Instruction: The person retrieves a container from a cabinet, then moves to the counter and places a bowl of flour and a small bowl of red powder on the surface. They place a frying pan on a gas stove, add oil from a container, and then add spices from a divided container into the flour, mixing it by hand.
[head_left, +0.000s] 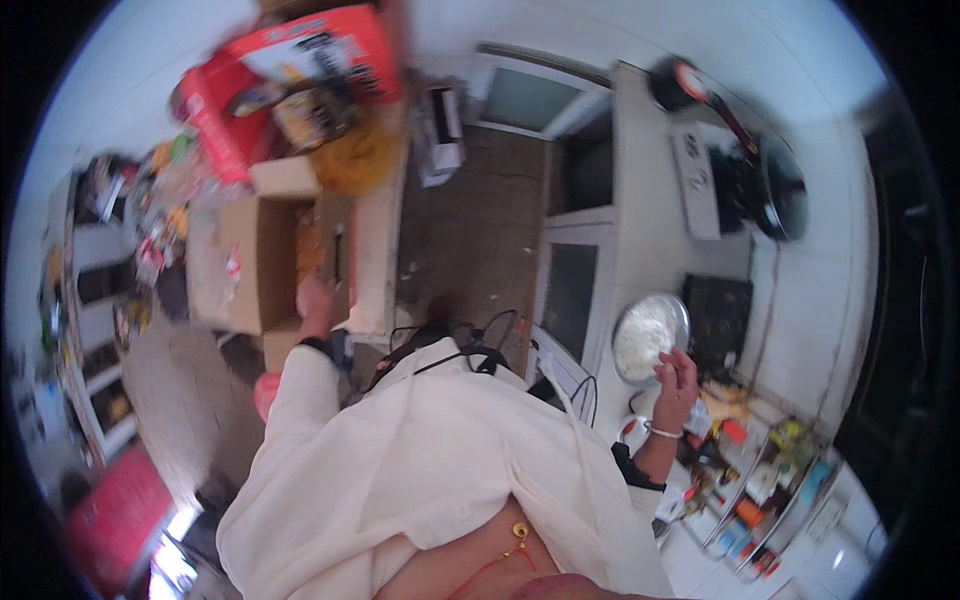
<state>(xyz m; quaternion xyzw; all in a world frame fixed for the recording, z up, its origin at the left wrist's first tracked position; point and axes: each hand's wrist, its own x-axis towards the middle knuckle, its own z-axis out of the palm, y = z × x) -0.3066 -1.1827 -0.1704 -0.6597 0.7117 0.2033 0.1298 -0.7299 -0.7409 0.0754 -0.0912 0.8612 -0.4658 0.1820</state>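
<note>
My left hand (316, 294) is at the near side of an opened cardboard box (244, 300) on the left, partly over its opening; whether its fingers grip anything is blurred. Something yellow-brown shows inside the box. On the right, my right hand (677, 373) is raised at the near rim of a round metal bowl (642, 334) holding white, flour-like matter. Its fingers are slightly bent and apart, and nothing shows between them. The bowl stands on the pale counter.
Red bags (367, 52) and yellow packages lie beyond the box. Along the right counter are a black pan (784, 187), a white box (696, 180) and a dark cooktop (716, 322). A rack of bottles and jars (750, 514) stands nearer. White-framed cabinets (574, 292) edge the brown floor.
</note>
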